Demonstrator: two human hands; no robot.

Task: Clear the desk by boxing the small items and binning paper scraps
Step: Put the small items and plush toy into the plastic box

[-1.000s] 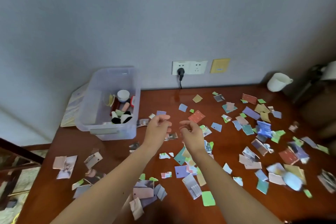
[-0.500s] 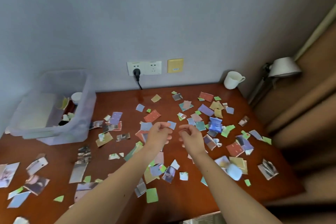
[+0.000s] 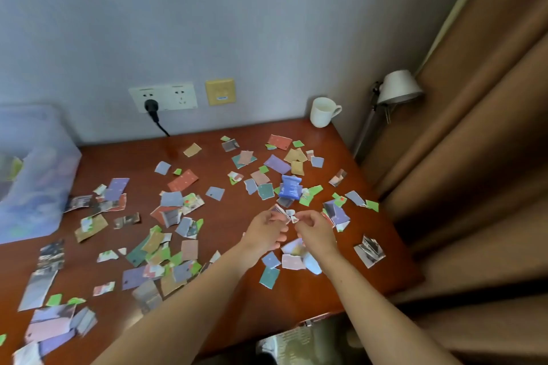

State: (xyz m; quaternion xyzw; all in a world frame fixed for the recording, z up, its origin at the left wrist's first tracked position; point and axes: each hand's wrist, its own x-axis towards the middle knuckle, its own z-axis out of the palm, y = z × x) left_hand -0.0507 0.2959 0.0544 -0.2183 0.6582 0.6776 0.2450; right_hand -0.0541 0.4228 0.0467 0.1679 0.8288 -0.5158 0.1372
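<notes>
Several coloured paper scraps (image 3: 183,180) lie scattered over the brown desk (image 3: 231,216). My left hand (image 3: 265,232) hovers over the desk's right half, and its curled fingers pinch a small purple-and-white scrap (image 3: 279,210). Right beside it, my right hand (image 3: 315,231) pinches a tiny white scrap (image 3: 293,218) at its fingertips. A blue small item (image 3: 291,187) lies just beyond both hands. The clear plastic box (image 3: 35,187) stands at the far left, blurred, with its contents hard to make out.
A white mug (image 3: 321,112) stands at the back right corner, with a white lamp (image 3: 400,87) beyond the desk edge. A plug sits in the wall sockets (image 3: 163,96). Brown curtains (image 3: 474,157) hang on the right. Something with printed paper (image 3: 296,344) lies below the front edge.
My view has swung right, so the box has slid to the left edge. Both hands moved right across the desk to the scraps near the blue item.
</notes>
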